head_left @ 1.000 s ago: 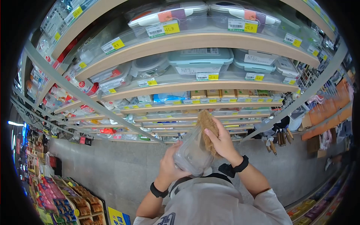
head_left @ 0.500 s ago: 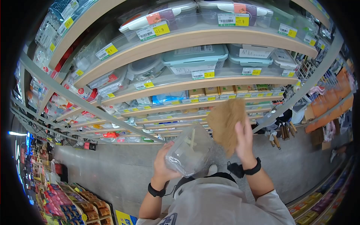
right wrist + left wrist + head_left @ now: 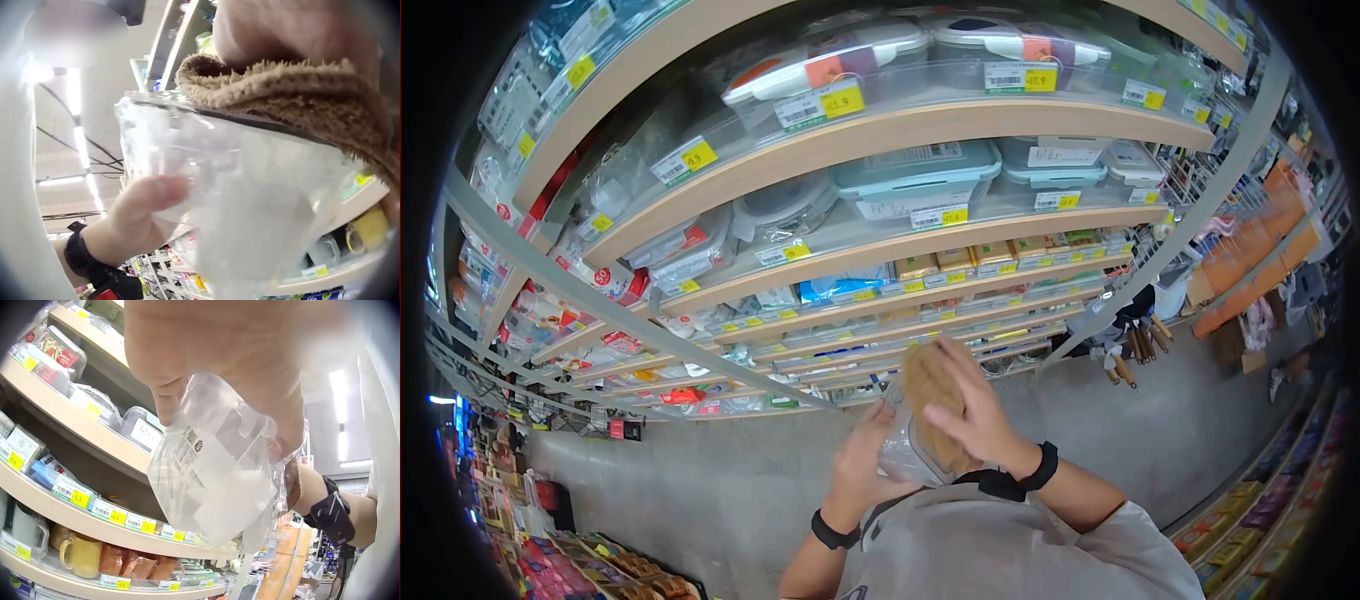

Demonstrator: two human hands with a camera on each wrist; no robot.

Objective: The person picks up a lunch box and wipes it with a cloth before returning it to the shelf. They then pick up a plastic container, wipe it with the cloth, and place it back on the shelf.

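Note:
A clear plastic container (image 3: 212, 469) in a thin clear wrapper is gripped by the left hand (image 3: 866, 462), thumb and fingers on its opposite sides. Over the container's other face lies a brown fuzzy cloth (image 3: 935, 395), pressed there by the right hand (image 3: 977, 418). In the right wrist view the cloth (image 3: 281, 90) runs along the container's dark-edged rim, and the left hand (image 3: 140, 212) shows beyond the clear wall. A printed label sits on the container's side in the left wrist view.
Shelves (image 3: 870, 135) of lidded boxes with yellow price tags rise in front. Grey metal posts (image 3: 1200, 220) stand at both sides, and wooden-handled brushes hang at the right. Packaged goods (image 3: 600, 570) stand at the lower left, above a grey floor (image 3: 720, 480).
The right hand has brought the cloth back from the right onto the container. The container has turned more edge-on, and the shelves have shifted slightly in the head view.

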